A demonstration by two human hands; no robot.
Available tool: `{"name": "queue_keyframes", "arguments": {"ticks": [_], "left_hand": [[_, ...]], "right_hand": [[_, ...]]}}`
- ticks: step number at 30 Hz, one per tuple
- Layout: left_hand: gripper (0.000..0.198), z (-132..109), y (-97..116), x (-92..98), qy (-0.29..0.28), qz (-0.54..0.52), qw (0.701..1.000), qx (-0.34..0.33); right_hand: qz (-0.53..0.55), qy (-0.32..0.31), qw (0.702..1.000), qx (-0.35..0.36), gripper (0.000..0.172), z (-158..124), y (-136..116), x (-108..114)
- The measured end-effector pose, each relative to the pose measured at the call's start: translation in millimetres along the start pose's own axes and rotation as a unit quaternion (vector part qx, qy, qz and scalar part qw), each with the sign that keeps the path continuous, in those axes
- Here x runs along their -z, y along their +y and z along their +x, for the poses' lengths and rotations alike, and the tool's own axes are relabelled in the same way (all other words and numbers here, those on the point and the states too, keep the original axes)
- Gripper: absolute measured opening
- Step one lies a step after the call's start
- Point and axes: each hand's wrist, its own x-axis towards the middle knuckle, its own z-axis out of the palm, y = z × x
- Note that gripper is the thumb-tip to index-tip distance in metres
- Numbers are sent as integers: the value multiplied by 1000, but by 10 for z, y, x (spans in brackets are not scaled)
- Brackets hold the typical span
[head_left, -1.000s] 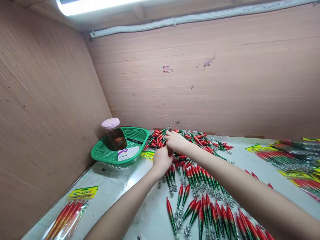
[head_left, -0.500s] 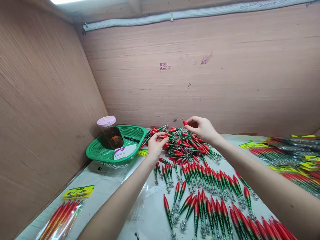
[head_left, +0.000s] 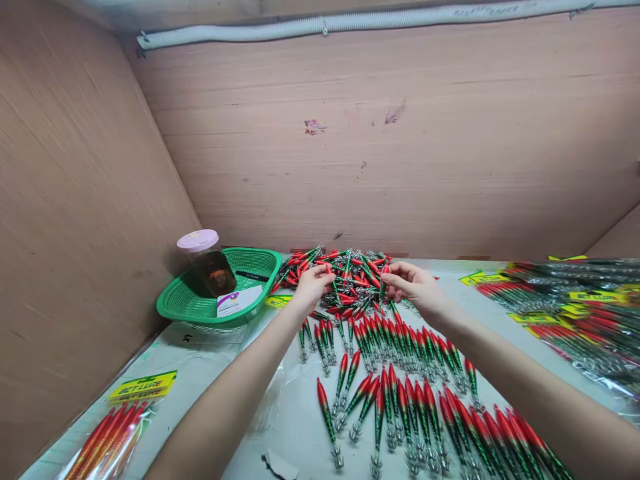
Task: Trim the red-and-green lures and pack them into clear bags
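My left hand (head_left: pixel 314 285) is closed in a pinch around a red-and-green squid jig (head_left: pixel 335 288), at the left part of a heap of the same jigs (head_left: pixel 357 270). On the heap's right side, the thumb and fingers of my right hand (head_left: pixel 413 285) grip another squid jig (head_left: pixel 385 283), red end up. Nearer to me, squid jigs stand out in two slanting rows on the white tabletop: a back row (head_left: pixel 400 343) and a front row (head_left: pixel 420 407). Their red ends point away and their hook crowns face me.
A green basket (head_left: pixel 167 303) at left holds a lidded drink cup (head_left: pixel 213 270), a pen and a white card (head_left: pixel 239 301). Bagged lures with a yellow header (head_left: pixel 143 387) lie front left. Several packed bags (head_left: pixel 565 313) are piled at right. A wooden wall (head_left: pixel 360 153) closes the back.
My right hand has come down and its squid jig has turned from slanted to upright. The jig in my left hand has also swung upright. The view has shifted a little to the right.
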Motion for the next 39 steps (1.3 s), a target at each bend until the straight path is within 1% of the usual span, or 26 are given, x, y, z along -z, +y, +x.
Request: {"name": "queue_keyframes", "arguments": {"ticks": [2, 3, 7, 10, 12, 14, 17, 22, 26, 31, 35, 39], "left_hand": [[15, -148, 52, 11, -24, -16, 999, 20], [14, -243, 80, 21, -38, -25, 998, 30], [28, -717, 148, 101, -100, -57, 990, 78], [33, -1045, 143, 161, -151, -95, 979, 102], [34, -1203, 135, 185, -180, -110, 971, 116], [34, -1308, 132, 198, -195, -111, 967, 122], [33, -1389, 137, 211, -204, -113, 965, 121], [35, -1420, 139, 222, -209, -108, 964, 124], [30, -1440, 132, 213, -205, -113, 964, 128], [27, -1469, 113, 206, -199, -124, 962, 139], [30, -1486, 90, 217, -181, -117, 965, 150], [32, -1525, 94, 218, -159, -100, 970, 154]], "right_hand": [[39, -16, 999, -29, 40, -84, -7, -49], [59, -28, 997, -43, 40, -137, -15, -81], [132, -97, 982, -93, 37, -428, -75, -221], [173, -143, 967, -122, 35, -652, -128, -315], [205, -167, 955, -137, 32, -762, -154, -358], [241, -185, 941, -147, 29, -834, -168, -380], [269, -201, 929, -158, 25, -891, -170, -383], [277, -211, 923, -166, 23, -932, -156, -371], [273, -199, 926, -167, 24, -950, -155, -400], [259, -213, 928, -164, 24, -969, -143, -444], [244, -222, 929, -168, 26, -984, -115, -464], [251, -219, 925, -184, 26, -995, -87, -503]]}}
